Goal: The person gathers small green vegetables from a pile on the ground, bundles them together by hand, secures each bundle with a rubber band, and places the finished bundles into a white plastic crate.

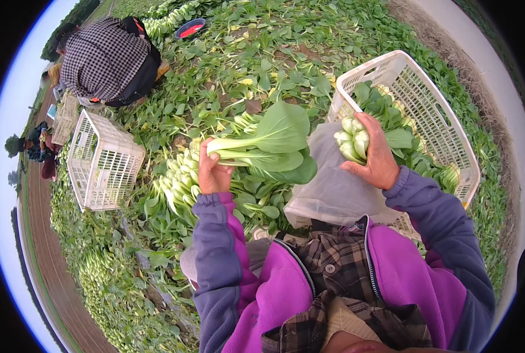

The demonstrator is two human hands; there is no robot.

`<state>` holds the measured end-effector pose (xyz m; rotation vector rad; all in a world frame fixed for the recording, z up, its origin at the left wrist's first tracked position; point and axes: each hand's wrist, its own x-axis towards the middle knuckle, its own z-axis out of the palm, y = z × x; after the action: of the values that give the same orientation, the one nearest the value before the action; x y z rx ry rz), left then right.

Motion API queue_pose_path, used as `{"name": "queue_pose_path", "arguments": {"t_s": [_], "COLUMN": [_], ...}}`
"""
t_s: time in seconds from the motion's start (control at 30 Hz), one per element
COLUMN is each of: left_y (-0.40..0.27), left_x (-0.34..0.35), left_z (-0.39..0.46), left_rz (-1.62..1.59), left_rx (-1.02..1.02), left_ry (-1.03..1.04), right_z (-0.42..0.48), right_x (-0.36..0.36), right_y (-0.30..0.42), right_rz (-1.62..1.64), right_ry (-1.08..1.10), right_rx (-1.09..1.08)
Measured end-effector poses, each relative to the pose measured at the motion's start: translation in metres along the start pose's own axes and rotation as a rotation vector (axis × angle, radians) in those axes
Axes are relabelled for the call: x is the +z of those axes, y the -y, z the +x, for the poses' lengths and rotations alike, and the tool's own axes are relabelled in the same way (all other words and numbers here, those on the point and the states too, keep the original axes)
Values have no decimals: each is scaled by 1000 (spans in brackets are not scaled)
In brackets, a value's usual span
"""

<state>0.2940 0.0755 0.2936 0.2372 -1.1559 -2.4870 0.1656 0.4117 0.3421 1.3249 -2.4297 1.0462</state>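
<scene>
In front of me my left hand [214, 170] grips a bok choy plant [278, 145] by its pale stalks, its broad leaves pointing right. My right hand [377, 154] is on a bunch of bok choy [353, 140] at the near-left side of a white plastic crate [447, 110]. The bunch's pale bases face left, with the thumb below them; part of it is hidden by the hand. Inside the crate lie several bok choy bunches [448, 177], some with bands around them. A row of cut bok choy [181, 176] lies on the ground beside my left hand.
Translucent grey sheeting [328, 185] drapes between me and the crate. Another white crate [108, 163] stands at left, near a bending person [108, 61] in a checked top. A dark basin [190, 28] with red contents sits farther off. Loose leaves [280, 57] cover the ground.
</scene>
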Motion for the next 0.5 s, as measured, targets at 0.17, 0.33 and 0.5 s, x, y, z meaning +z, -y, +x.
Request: {"name": "queue_pose_path", "arguments": {"t_s": [0.17, 0.33, 0.5], "left_y": [57, 65, 73], "left_x": [120, 152, 152], "left_z": [-45, -69, -75], "left_rz": [198, 221, 211], "left_rx": [-478, -474, -370], "left_ry": [318, 348, 395], "right_z": [-1, -4, -1], "right_x": [-14, -23, -28], "right_y": [9, 18, 22], "right_rz": [-1, 73, 233], "right_ry": [44, 92, 168], "right_rx": [-7, -6, 58]}}
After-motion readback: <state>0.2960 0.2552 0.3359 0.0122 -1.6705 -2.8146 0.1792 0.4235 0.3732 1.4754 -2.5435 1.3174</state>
